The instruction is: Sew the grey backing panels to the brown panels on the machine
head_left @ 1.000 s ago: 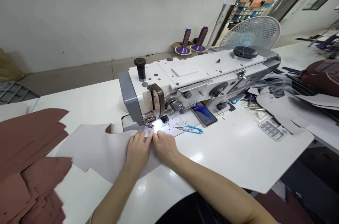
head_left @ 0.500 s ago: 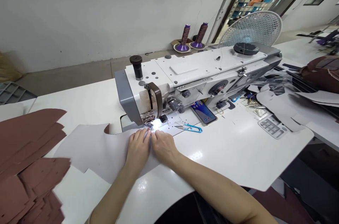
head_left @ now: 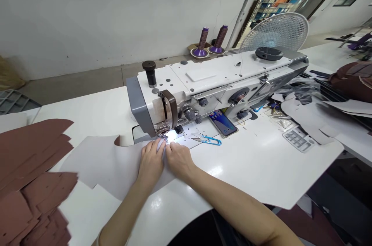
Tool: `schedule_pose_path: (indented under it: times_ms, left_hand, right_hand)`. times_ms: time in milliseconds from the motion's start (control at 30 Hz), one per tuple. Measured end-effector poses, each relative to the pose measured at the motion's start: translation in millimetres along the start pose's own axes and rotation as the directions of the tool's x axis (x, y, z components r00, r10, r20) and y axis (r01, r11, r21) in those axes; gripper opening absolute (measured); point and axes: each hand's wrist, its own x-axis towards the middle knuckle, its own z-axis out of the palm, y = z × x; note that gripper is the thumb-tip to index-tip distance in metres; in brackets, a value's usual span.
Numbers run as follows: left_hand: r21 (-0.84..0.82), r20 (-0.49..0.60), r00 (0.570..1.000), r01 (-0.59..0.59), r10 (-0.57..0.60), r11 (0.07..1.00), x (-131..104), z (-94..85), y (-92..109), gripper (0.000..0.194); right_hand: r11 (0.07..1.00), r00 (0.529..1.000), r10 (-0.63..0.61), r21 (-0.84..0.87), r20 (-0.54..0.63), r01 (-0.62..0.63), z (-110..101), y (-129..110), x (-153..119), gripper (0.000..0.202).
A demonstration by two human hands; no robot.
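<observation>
In the head view, a pale grey cut panel (head_left: 110, 162) is seen lying flat on the white desk (head_left: 255, 164), at lower centre-left of the frame, with its right edge reaching under the presser foot (head_left: 162, 132) of the sewing machine (head_left: 209, 83). The left hand (head_left: 151, 162) is laid flat on the panel, its grip released, fingers stretched toward the foot. The right hand (head_left: 178, 159) is pressed just beside it, touching it; its fingertips are set on the panel's edge, and whether that edge is pinched cannot be told. The spot before the fingers is lit by the machine's lamp.

Blue-handled thread snips (head_left: 207, 139) are seen right of the hands, and a phone (head_left: 223, 122) lies beyond them under the machine arm. Reddish-brown cut pieces (head_left: 31, 172) are stacked at the left edge. Two thread cones (head_left: 210, 40) and a fan (head_left: 276, 30) are found behind the machine, in the upper right.
</observation>
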Motion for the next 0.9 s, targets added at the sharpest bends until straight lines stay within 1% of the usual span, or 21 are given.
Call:
schedule_pose_path:
  times_ms: [167,333,600,900]
  left_hand:
    - [0.001,0.011,0.999,0.030,-0.030,1.000,5.1,0.9,1.1,0.034]
    - [-0.027,0.011,0.998,0.065,-0.065,0.998,6.6,0.8,3.5,0.035]
    - [-0.037,0.024,0.998,0.066,-0.065,0.997,8.2,-1.2,4.6,0.036]
    - [-0.035,0.040,0.997,0.064,-0.063,0.997,7.9,-2.1,3.0,0.041]
  right_hand:
    - [1.000,1.000,0.012,-0.011,0.011,-0.012,-2.4,1.3,5.2,0.022]
    - [1.000,1.000,0.019,-0.015,0.021,-0.018,-3.8,0.8,6.6,0.022]
    - [0.999,0.999,0.031,-0.021,0.017,-0.031,-2.4,0.8,7.2,0.020]
    - [1.000,1.000,-0.005,-0.030,0.005,0.005,0.2,1.6,5.9,0.022]
